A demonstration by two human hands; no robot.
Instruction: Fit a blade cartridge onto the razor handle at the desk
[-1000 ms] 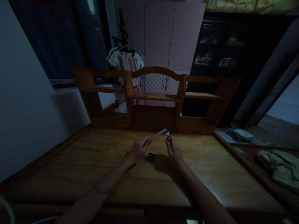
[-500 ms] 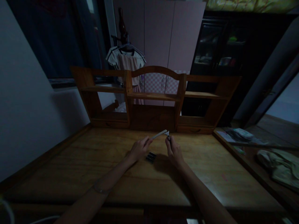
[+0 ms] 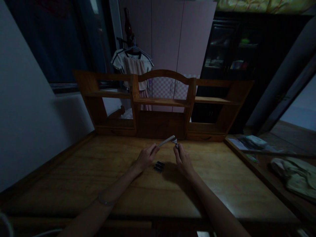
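Observation:
My left hand (image 3: 146, 157) is closed around a slim, pale, slightly curved toothbrush-like stick (image 3: 166, 141) that points up and to the right. In my right hand (image 3: 182, 160) is a razor (image 3: 175, 142) with a silvery head and a dark handle, held upright. The stick's far end is at the razor head; whether they touch, I cannot tell in this dim light. On the desk between my forearms lies a small dark holder of razor cartridges or similar ribbed pieces (image 3: 159, 166), close to my left hand.
The wooden desk (image 3: 98, 171) spreads under both arms. Along its back edge stands a wooden shelf unit (image 3: 163, 102) with drawers. To the right lie a folded pale cloth bag or garment (image 3: 296, 176) and a plastic-wrapped packet (image 3: 256, 141). A white cable (image 3: 46, 232) shows at the lower left.
Both hands keep their holds. The stick's tip and the razor head have shifted slightly left and the tip a little up; the whole view has also drifted slightly.

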